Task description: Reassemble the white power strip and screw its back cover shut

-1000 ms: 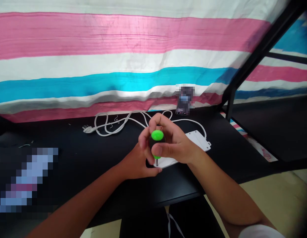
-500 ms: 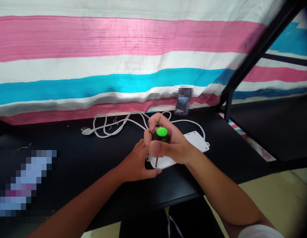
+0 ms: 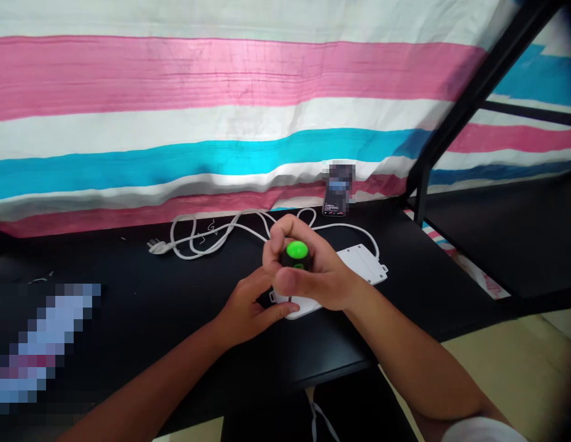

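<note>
A screwdriver (image 3: pixel 297 250) with a bright green cap on a dark handle stands nearly upright in my right hand (image 3: pixel 325 279), whose fingers are wrapped around the handle. Its thin shaft points down at the near left end of a white power strip (image 3: pixel 363 263), which appears to lie underside up with small holes along its edge. My left hand (image 3: pixel 246 307) closes on that same end, thumb on the near side beside the shaft. Its other fingertips are hidden behind my right hand, which also covers the strip's middle.
A white cord (image 3: pixel 230 228) runs in loops behind the strip to a plug (image 3: pixel 159 247) on the black table (image 3: pixel 175 301). A phone (image 3: pixel 337 193) leans on the striped sheet (image 3: pixel 198 156) at the back. A black metal frame (image 3: pixel 460 123) rises at right; a blurred-out object (image 3: pixel 50 344) lies at left.
My left thumb has moved up from the table onto the strip's end, close to the screwdriver shaft. My right hand keeps its grip on the screwdriver; the view has shifted slightly.
</note>
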Demonstrator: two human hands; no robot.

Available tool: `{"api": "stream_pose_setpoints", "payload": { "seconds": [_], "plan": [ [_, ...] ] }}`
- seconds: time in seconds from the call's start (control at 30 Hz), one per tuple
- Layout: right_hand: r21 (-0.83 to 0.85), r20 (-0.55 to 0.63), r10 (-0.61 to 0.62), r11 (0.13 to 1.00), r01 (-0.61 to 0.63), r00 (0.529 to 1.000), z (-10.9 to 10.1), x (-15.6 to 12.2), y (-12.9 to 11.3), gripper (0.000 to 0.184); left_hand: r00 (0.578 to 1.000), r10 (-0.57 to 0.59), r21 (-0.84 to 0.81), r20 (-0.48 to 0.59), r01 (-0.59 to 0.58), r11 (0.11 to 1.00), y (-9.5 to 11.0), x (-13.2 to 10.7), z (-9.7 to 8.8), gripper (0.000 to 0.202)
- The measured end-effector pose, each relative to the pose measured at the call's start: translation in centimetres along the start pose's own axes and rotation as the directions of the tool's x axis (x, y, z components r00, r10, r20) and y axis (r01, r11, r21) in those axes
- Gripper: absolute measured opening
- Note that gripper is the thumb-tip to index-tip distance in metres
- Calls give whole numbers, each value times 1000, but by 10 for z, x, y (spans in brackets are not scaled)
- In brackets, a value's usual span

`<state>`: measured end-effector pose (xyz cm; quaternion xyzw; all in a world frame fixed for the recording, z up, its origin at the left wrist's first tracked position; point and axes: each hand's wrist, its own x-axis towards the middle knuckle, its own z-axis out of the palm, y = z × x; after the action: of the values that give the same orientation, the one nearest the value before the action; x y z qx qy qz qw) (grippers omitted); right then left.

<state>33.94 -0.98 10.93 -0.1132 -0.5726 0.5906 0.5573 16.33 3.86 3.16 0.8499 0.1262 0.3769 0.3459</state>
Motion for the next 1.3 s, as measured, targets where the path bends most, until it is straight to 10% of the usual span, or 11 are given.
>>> {"api": "stream_pose_setpoints", "payload": {
  "seconds": [1.3],
  "plan": [
    [-16, 104, 222, 975, -222, 969, -1, 3, -11, 43, 995, -82, -75, -51, 78, 994, 5, -1, -1, 18]
  ]
}}
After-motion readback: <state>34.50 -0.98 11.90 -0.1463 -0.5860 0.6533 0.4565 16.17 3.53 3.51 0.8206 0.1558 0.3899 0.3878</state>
